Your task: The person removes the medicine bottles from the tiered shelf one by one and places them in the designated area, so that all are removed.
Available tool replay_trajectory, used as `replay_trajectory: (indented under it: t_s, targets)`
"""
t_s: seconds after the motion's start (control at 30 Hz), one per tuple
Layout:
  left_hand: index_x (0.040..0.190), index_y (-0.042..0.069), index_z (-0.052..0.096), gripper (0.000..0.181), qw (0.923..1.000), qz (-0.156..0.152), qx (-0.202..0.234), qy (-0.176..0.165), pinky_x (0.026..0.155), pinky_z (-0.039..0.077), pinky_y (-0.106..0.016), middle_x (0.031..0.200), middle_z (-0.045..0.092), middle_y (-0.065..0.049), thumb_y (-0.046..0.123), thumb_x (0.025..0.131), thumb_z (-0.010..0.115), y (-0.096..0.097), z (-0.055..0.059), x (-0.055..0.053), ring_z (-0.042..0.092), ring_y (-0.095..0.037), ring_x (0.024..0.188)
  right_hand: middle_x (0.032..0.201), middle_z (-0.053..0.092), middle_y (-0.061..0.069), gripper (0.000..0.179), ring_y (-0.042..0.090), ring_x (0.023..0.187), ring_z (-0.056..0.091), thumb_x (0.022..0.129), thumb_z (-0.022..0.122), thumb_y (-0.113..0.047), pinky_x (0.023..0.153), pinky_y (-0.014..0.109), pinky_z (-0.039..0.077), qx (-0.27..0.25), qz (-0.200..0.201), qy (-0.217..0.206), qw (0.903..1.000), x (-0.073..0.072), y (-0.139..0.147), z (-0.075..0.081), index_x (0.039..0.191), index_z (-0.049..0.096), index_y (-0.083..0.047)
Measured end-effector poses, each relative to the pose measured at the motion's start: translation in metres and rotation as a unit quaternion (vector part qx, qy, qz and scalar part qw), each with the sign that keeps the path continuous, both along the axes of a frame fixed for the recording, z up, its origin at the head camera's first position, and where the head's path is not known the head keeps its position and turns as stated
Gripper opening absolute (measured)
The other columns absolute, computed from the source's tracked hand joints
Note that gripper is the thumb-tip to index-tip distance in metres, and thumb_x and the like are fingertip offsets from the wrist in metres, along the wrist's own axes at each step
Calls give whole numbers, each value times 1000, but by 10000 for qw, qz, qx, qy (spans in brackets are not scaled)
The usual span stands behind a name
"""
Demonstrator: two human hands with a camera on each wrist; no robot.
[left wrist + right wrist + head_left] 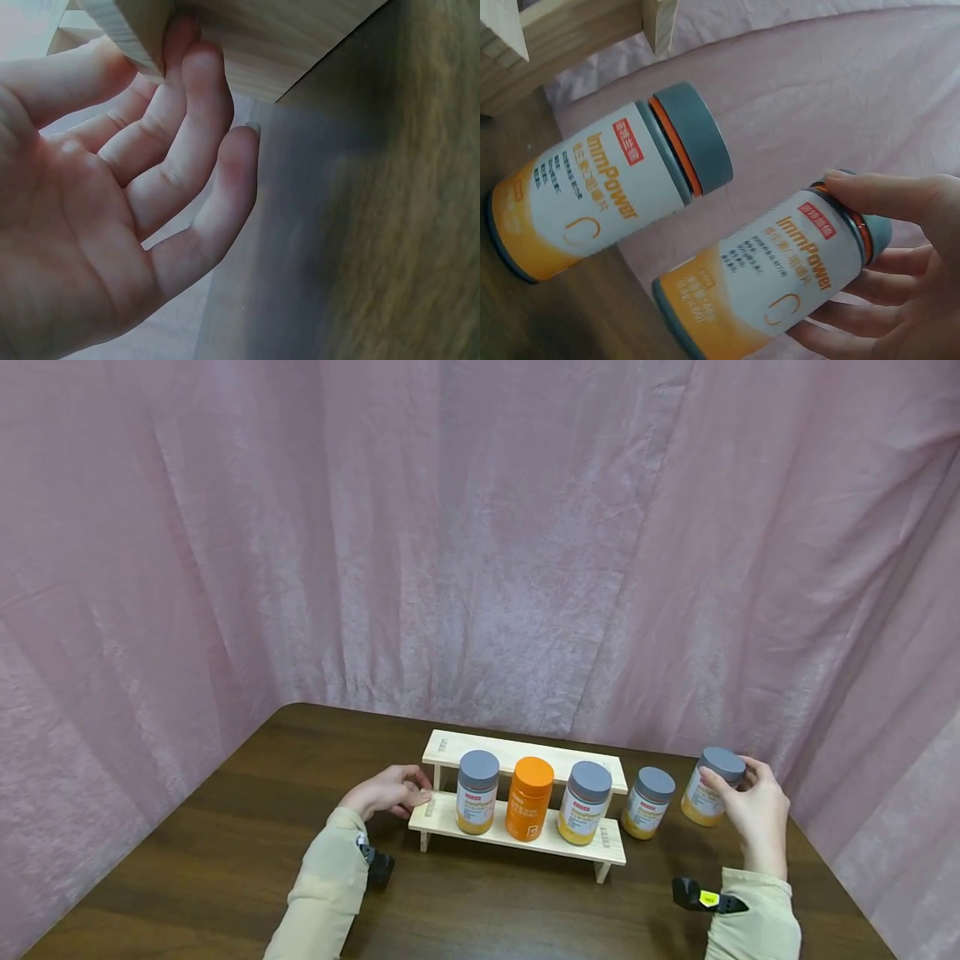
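A two-tier wooden rack stands on the table. My left hand pinches the left end of its lower board; in the left wrist view the thumb and fingers lie on either side of the wood. On that board stand a grey-lidded supplement bottle, an orange bottle and another grey-lidded bottle. Right of the rack a grey-lidded bottle stands upright on the table. Farther right, my right hand grips a matching supplement bottle around its upper part, near the lid.
The dark wooden table reaches back to a pink curtain hanging behind and at both sides. The rack's raised back board runs behind the row of bottles. A black wrist camera is strapped to the right sleeve.
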State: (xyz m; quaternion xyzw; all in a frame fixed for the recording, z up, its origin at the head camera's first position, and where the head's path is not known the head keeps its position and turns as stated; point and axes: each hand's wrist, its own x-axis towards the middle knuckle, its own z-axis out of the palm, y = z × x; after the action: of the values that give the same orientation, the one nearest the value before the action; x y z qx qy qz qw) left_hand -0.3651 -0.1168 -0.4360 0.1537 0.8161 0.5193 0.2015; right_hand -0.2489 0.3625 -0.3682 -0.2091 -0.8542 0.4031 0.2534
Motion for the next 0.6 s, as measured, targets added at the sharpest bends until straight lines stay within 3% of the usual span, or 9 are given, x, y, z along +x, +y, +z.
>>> replay_trajectory:
  t_s: [0.1, 0.27, 0.6]
  targets:
    - [110, -3, 54, 28, 10000, -23, 22, -39, 67, 53, -31, 83, 62, -1, 14, 91, 63, -1, 0, 1, 58, -12, 73, 140, 46, 33, 74, 45, 128, 47, 87, 71, -32, 102, 53, 39, -246, 105, -200, 9994, -1, 4, -4, 141, 36, 5]
    - [111, -3, 54, 28, 10000, -49, 35, -60, 67, 52, -31, 85, 63, -2, 15, 91, 63, -1, 1, 2, 58, -13, 74, 141, 42, 35, 75, 45, 130, 41, 86, 71, -31, 104, 55, 36, -322, 243, -575, 9975, -1, 10, -12, 141, 34, 5]
    - [111, -2, 54, 28, 9999, -37, 17, -125, 69, 53, -32, 85, 62, -2, 15, 91, 63, 0, 2, 0, 58, -13, 74, 143, 42, 31, 76, 46, 131, 39, 84, 73, -34, 102, 57, 35, -195, 610, -841, 9944, -4, 15, -21, 139, 35, 1]
